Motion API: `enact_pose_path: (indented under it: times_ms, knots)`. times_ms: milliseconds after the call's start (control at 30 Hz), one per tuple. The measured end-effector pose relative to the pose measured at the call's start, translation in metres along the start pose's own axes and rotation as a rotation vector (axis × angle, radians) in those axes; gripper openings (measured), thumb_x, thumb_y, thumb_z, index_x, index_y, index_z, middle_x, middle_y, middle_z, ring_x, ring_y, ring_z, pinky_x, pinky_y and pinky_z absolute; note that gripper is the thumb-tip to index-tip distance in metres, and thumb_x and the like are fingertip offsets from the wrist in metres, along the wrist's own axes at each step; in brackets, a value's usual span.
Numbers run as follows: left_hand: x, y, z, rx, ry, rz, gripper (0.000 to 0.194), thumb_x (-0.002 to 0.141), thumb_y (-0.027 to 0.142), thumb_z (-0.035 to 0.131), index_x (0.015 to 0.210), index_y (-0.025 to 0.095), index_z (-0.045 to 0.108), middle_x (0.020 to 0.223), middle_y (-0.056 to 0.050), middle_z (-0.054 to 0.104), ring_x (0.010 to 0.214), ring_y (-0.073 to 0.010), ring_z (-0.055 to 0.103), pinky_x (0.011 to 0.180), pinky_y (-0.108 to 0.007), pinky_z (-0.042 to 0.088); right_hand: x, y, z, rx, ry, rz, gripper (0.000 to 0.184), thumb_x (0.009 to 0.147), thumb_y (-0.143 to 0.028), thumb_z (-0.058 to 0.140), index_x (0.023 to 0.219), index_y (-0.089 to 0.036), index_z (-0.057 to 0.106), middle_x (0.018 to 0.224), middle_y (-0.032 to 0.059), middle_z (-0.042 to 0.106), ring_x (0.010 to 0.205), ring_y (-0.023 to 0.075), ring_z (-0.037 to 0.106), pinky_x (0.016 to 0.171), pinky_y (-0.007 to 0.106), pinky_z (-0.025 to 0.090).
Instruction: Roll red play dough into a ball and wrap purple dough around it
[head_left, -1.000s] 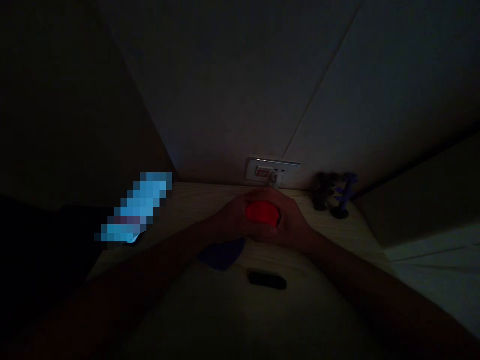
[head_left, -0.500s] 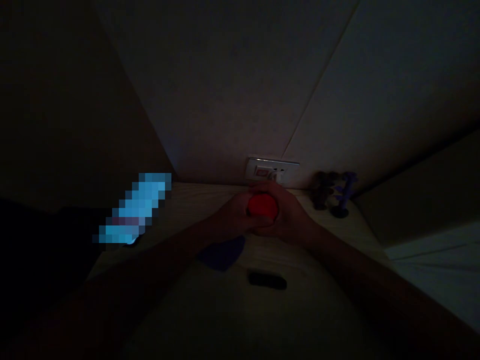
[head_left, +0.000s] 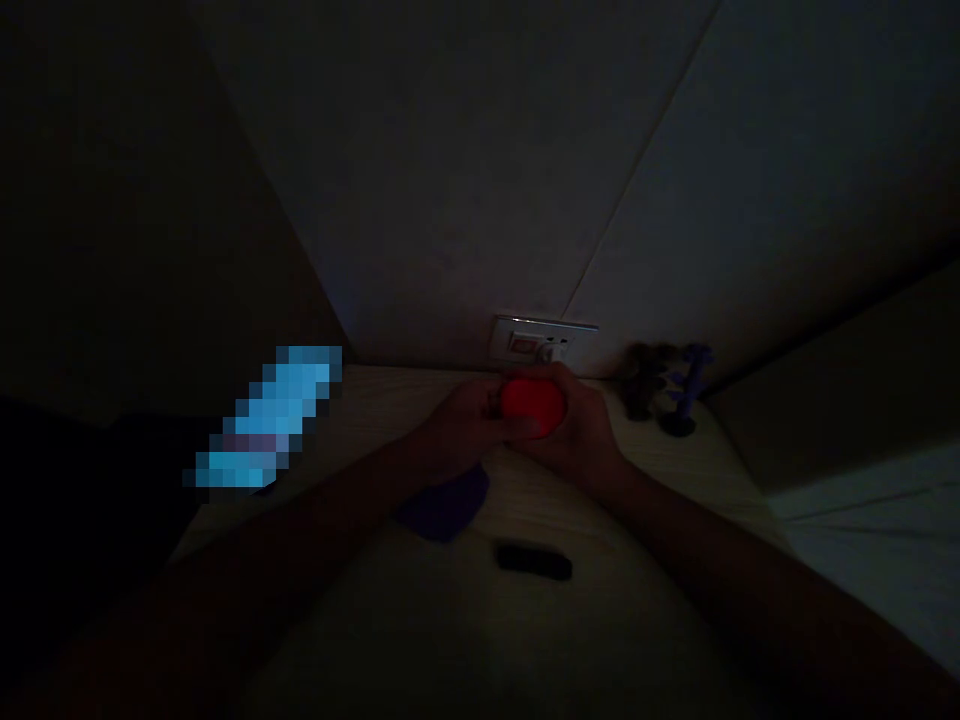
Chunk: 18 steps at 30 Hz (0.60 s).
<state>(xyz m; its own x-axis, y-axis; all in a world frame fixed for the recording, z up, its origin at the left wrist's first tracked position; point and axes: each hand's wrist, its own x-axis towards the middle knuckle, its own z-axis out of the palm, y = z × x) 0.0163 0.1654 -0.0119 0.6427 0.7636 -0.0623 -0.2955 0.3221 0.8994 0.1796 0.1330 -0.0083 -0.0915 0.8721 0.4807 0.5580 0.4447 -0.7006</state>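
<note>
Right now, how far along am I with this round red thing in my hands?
Looks done: a plug sits in the wall socket. In hand: your left hand and right hand wrap the red thing. What's left: I can't tell; the black bar lies untouched on the table.

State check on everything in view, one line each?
Red round thing: glowing, held
Left hand: closed on it
Right hand: same
Pixelated slab: lit
Plug: in the socket
Wall switch: on or off, can't tell
Purple stand: upright
Black bar: lying flat
</note>
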Motion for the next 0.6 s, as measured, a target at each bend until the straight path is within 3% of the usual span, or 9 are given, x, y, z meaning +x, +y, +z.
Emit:
enact_pose_path:
  times_ms: [133,233,333,467,600]
  knots:
    - [-0.001,0.002,0.001,-0.023,0.003,-0.025,0.039,0.056,0.028,0.095,0.085,0.015,0.073,0.079,-0.001,0.073,0.076,-0.0133,0.066,0.079,-0.027,0.052,-0.001,0.002,0.003,0.050,-0.009,0.001,0.052,0.066,-0.039,0.086,0.110,-0.026,0.063,0.102,0.0049,0.077,0.086,0.0279,0.075,0.074,0.043,0.062]
    - [-0.001,0.001,0.001,-0.066,0.063,-0.013,0.041,0.054,0.026,0.095,0.086,0.014,0.072,0.080,-0.001,0.073,0.073,-0.0134,0.065,0.074,-0.027,0.052,0.003,0.006,-0.001,0.146,-0.083,-0.058,0.062,0.068,-0.040,0.088,0.121,-0.025,0.062,0.116,0.0081,0.073,0.100,0.0289,0.073,0.086,0.046,0.061]
    - [0.000,-0.001,-0.001,-0.053,0.088,0.007,0.041,0.056,0.022,0.093,0.091,0.014,0.073,0.085,-0.002,0.073,0.075,-0.0135,0.065,0.073,-0.025,0.050,0.010,0.008,-0.008,0.181,-0.181,-0.121,0.062,0.068,-0.041,0.090,0.120,-0.026,0.061,0.128,0.0097,0.069,0.117,0.0303,0.068,0.098,0.047,0.057]
    - [-0.001,-0.002,-0.002,0.049,-0.002,-0.008,0.032,0.061,0.020,0.089,0.088,0.014,0.073,0.083,-0.002,0.072,0.073,-0.0130,0.063,0.069,-0.024,0.049,0.015,0.009,-0.013,0.135,-0.297,-0.198,0.068,0.067,-0.042,0.091,0.125,-0.029,0.060,0.138,0.0098,0.064,0.125,0.0311,0.064,0.102,0.048,0.054]
    - [-0.004,0.004,-0.001,0.138,-0.054,-0.015,0.024,0.064,0.026,0.087,0.076,0.013,0.070,0.073,0.000,0.068,0.064,-0.0108,0.058,0.060,-0.023,0.045,0.012,0.008,-0.008,0.064,-0.279,-0.285,0.065,0.071,-0.041,0.088,0.130,-0.028,0.062,0.136,0.0103,0.066,0.125,0.0307,0.065,0.106,0.050,0.053]
